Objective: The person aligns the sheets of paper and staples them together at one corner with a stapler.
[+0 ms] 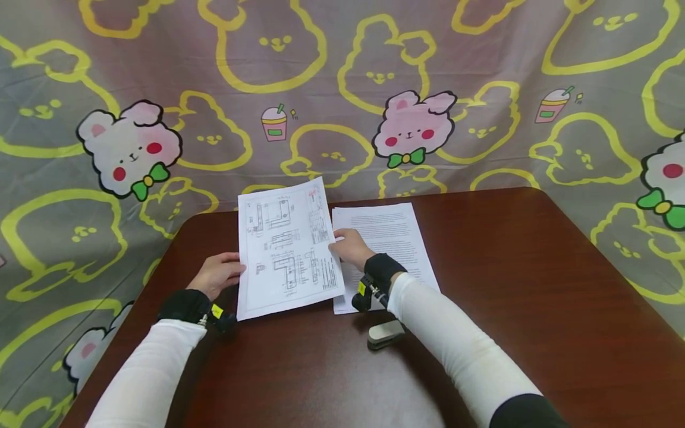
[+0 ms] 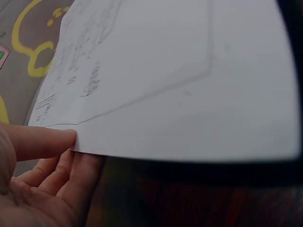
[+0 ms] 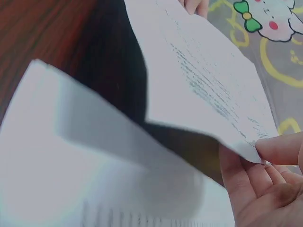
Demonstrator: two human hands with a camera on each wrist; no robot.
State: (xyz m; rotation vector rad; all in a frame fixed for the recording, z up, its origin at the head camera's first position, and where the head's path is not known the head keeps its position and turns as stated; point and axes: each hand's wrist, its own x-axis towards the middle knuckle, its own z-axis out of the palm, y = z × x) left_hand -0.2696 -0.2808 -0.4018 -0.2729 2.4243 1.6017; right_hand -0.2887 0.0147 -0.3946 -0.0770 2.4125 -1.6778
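Note:
A sheet of paper printed with technical drawings [image 1: 291, 249] is held up over the left part of the table, between both hands. My left hand [image 1: 216, 273] pinches its left edge, thumb on the printed face and fingers behind, as the left wrist view shows. On the opposite edge, my right hand [image 1: 352, 246] pinches the sheet between thumb and fingers [image 3: 246, 184]. Below and right of it lies a stack of text pages [image 1: 387, 238], partly covered by the right hand and wrist. In the right wrist view a gap shows between the raised sheet and the text pages [image 3: 94, 156].
A small grey stapler [image 1: 385, 334] lies in front of the text pages, beneath the right forearm. The dark brown wooden table [image 1: 508, 285] extends to the right. A patterned curtain [image 1: 332, 89] hangs behind the table's far edge.

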